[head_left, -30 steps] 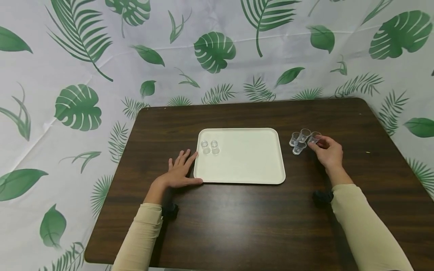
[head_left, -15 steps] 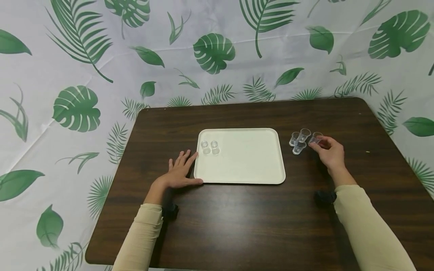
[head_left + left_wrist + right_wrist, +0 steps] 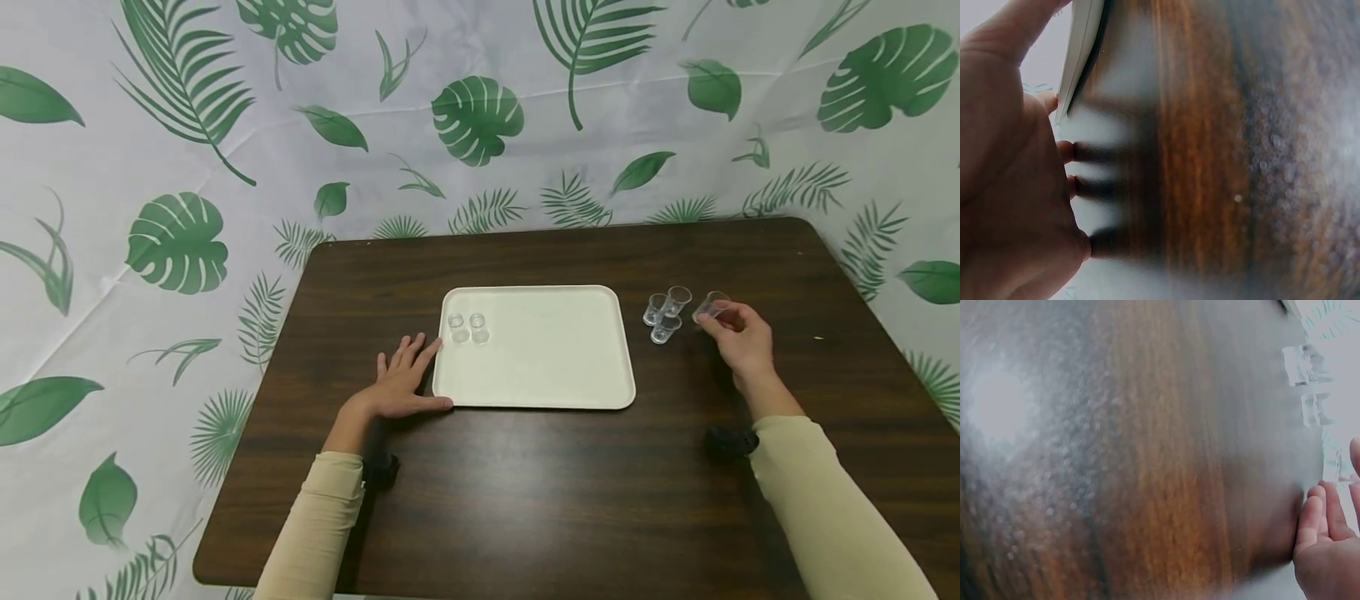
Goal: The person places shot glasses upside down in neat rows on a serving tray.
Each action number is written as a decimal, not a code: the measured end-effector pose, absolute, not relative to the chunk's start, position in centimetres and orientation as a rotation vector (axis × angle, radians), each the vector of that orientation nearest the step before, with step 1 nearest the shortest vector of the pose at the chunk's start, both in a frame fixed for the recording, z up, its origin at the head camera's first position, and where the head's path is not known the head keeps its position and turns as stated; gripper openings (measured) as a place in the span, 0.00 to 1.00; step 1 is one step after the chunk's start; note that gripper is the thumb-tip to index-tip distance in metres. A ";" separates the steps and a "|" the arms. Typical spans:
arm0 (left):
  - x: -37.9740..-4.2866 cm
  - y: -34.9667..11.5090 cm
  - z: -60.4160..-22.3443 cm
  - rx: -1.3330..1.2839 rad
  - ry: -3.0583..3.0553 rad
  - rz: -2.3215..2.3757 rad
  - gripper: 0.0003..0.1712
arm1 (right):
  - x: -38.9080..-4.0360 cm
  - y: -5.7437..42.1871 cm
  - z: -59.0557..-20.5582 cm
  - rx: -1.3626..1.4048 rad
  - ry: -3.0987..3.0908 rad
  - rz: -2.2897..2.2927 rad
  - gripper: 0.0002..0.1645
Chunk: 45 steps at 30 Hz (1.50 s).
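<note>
My left hand [image 3: 395, 389] lies spread on the table at the left side of a cream tray [image 3: 547, 367], its thumb and index finger at the tray's edge. In the left wrist view the fingertips of that hand [image 3: 1016, 169] meet the tabletop beside the tray rim [image 3: 1082, 56]. My right hand [image 3: 741, 337] pinches a small clear cup [image 3: 712, 307] between thumb and fingers, right of a cluster of three more clear cups [image 3: 667, 315]. In the right wrist view that hand [image 3: 1329, 537] shows only partly at the right edge.
Two small clear cups [image 3: 468, 327] stand side by side near the tray's upper left. The dark wood table [image 3: 540, 492] reaches back to a white leaf-print cloth [image 3: 405, 100]. A tiny yellowish speck [image 3: 818, 337] lies to the right of my right hand.
My right hand has moved a little to the right with the pinched cup, widening the gap to the other three cups. My left hand has stayed at the tray.
</note>
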State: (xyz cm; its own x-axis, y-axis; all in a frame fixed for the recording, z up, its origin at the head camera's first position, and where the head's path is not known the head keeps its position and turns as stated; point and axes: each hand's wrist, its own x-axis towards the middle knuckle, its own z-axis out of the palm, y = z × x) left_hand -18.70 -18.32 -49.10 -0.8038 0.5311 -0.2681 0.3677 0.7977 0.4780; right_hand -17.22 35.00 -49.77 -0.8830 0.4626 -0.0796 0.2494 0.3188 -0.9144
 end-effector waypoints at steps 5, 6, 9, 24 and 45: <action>-18.6 -18.3 -49.0 0.683 2.590 0.592 0.61 | -16.8 35.1 -49.0 -0.622 -2.056 1.948 0.14; -18.6 -18.3 -49.0 0.685 2.593 0.597 0.61 | -16.7 35.2 -48.8 -0.611 -1.985 2.013 0.14; -18.6 -18.3 -49.0 0.681 2.598 0.594 0.61 | -16.4 35.2 -48.4 -0.590 -1.813 2.138 0.16; -18.5 -18.3 -49.5 0.661 2.582 0.596 0.62 | -16.8 34.3 -46.6 -0.449 -1.610 2.205 0.22; -18.6 -18.0 -49.2 0.666 2.590 0.579 0.61 | -18.9 25.5 -43.9 0.071 -2.452 1.545 0.24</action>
State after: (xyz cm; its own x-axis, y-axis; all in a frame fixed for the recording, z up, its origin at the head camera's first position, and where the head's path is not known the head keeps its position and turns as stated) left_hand -18.58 -17.98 -49.23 -0.8052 0.5257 -0.2743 0.3587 0.8003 0.4805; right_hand -18.95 25.54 -43.86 -0.9695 0.0871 0.2292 -0.1691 0.4389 -0.8824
